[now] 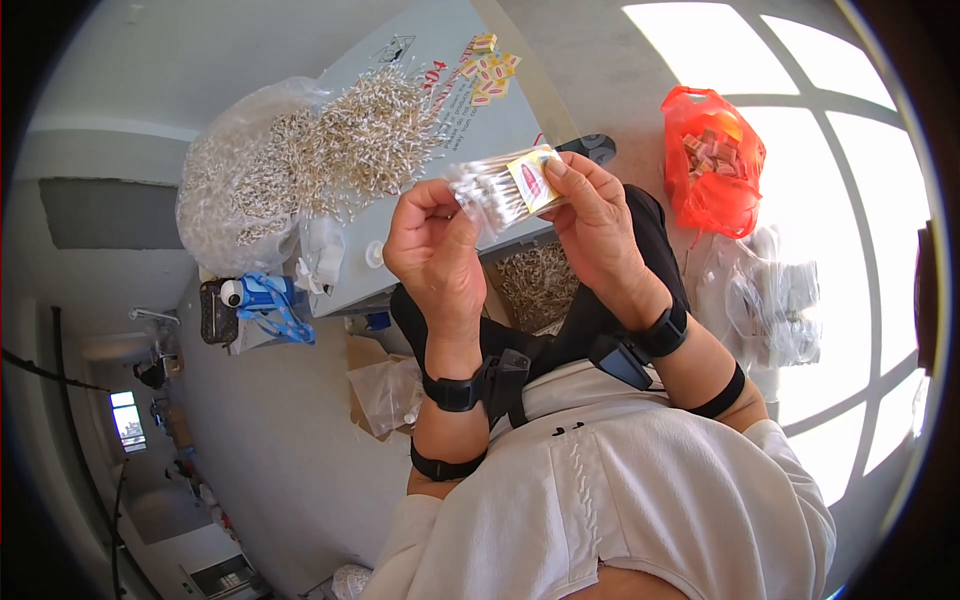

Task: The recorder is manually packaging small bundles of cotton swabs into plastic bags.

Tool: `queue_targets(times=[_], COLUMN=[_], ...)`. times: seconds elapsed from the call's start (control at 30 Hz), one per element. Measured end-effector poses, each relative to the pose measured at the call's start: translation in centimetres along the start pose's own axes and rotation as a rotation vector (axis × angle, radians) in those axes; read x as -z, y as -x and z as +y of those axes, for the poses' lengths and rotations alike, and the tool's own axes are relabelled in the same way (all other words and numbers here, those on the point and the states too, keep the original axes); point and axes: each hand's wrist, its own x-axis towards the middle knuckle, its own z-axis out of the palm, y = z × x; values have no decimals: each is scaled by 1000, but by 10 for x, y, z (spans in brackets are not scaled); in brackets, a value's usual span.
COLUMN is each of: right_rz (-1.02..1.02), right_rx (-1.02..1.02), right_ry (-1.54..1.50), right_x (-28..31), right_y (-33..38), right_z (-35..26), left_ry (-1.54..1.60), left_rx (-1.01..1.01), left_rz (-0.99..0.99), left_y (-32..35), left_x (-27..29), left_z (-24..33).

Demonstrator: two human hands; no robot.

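Between my hands, above the table's near edge, is a clear plastic bag of cotton swabs (493,195) with a yellow and white label card. My left hand (437,240) pinches the bag's left end between thumb and fingers. My right hand (598,215) grips the right end, its thumb pressing on the label card (534,180). White swab tips show through the plastic. A large heap of loose cotton swabs (375,130) lies on the table (505,100) beyond my left hand. Small yellow label cards (490,78) are scattered near the table's far right corner.
A big clear bag of swabs (235,180) slumps at the table's left. Below the table, a box holds more swabs (540,280). On the floor at right are a red plastic bag (700,200) and clear plastic packaging (770,310). A blue and white bottle (262,292) stands at left.
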Motion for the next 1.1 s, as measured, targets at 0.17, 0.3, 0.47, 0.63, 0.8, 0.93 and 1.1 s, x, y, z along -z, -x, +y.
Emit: queue_targets(times=[0.17,0.3,0.47,0.63,0.8,0.93,1.1], right_rz=[4,6,37,27,28,16,23], right_rx=[21,4,44,114,165,221,247], right_ry=[29,1,49,117,202,291,354], right_x=[-1,0,-1,-4,-8,-9,-9], right_y=[-1,0,0,1,5,5,6], right_z=[-1,0,1,-3,-7,-9,-11], left_ry=[-16,-99,-190,-297,-376,-508,-619], left_rx=[-10,-5,-14,-62,-73,-107,-207], left_rz=[-10,-12,43,45,62,86,55], left_y=[-1,-1,-3,-4,-5,-4,-6], left_x=[2,3,-5,-1,0,2,5], left_z=[1,3,11,12,11,10,9])
